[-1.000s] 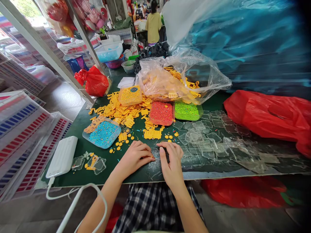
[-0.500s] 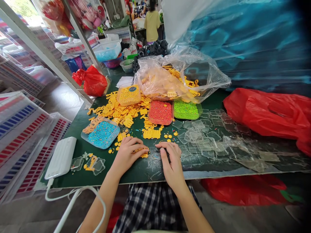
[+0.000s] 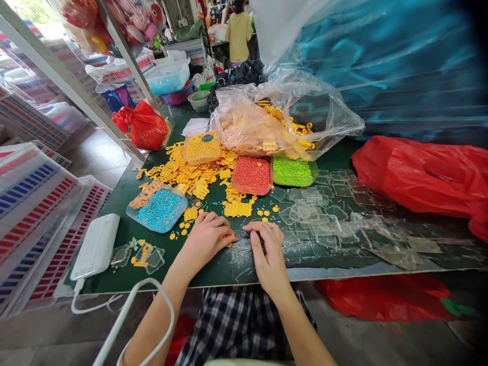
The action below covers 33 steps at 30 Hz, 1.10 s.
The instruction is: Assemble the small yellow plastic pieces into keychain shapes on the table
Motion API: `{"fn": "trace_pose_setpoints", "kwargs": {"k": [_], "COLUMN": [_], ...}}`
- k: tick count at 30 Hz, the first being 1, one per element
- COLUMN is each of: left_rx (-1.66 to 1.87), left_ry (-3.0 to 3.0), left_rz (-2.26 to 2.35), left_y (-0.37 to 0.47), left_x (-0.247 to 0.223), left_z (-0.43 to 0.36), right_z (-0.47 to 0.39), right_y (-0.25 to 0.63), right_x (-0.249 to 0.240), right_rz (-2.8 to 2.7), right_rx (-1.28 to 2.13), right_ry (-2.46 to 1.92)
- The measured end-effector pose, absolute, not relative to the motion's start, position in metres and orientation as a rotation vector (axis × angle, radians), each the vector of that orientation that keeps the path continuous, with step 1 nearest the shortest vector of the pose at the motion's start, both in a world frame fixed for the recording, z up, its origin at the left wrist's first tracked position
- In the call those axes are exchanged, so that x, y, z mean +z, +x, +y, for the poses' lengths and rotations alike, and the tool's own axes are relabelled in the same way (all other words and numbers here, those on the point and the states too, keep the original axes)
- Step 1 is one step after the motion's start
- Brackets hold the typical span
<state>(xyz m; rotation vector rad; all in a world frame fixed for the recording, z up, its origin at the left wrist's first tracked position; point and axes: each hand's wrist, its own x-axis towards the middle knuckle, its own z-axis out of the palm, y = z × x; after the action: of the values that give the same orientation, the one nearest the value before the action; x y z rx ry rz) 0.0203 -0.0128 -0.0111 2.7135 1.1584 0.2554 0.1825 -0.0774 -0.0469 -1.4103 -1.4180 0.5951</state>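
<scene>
My left hand (image 3: 208, 239) rests on the near part of the green table, its fingers closed over a yellow plastic piece (image 3: 229, 245) that they mostly cover. To its right, my right hand (image 3: 269, 244) has its fingers curled down at the tabletop; what they pinch, if anything, is hidden. Just beyond the hands lie a ridged yellow plastic part (image 3: 238, 209) and several small yellow discs (image 3: 263, 213). Trays of blue beads (image 3: 162, 209), red beads (image 3: 251, 175), green beads (image 3: 292, 171) and yellow beads (image 3: 202, 147) stand around a heap of yellow parts (image 3: 183, 175).
Clear plastic pieces (image 3: 324, 218) spread to the right, near a red bag (image 3: 415, 173). An open clear bag (image 3: 259, 122) of yellow parts lies behind the trays. At left, a white power bank (image 3: 96, 246) trails a cable (image 3: 168, 305) across my left forearm. A person (image 3: 238, 38) stands far back.
My left hand has shifted slightly right and turned, covering more of the yellow piece. My right hand stays almost where it was.
</scene>
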Motion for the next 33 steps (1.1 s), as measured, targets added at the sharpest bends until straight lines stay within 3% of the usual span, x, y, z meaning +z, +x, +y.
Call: {"fn": "trace_pose_setpoints", "kwargs": {"k": [6,13,23,28,33], "left_rx": [0.128,0.456,0.426,0.664,0.928], "left_ry": [2.777,2.578,2.597,2.534,2.484], "left_rz": [1.113,1.247,1.195,1.271,1.585], "left_y": [0.027,0.0,0.001,-0.008,-0.011], "left_x": [-0.005,-0.004,-0.014,0.006,0.046], "left_z": [-0.01,-0.012,-0.013,0.003,0.079], "right_z": [-0.076,-0.076,-0.076,-0.077,-0.078], "right_y": [0.182,0.182,0.183,0.182,0.181], "right_x": [-0.047,-0.045,-0.045,-0.045,-0.046], "right_rz": [-1.425,-1.424,-1.453,-1.455,-1.469], "right_rx": [0.576,0.593,0.585,0.575,0.593], "right_ry": [-1.405,-1.388,-1.382,-1.388,-1.384]}}
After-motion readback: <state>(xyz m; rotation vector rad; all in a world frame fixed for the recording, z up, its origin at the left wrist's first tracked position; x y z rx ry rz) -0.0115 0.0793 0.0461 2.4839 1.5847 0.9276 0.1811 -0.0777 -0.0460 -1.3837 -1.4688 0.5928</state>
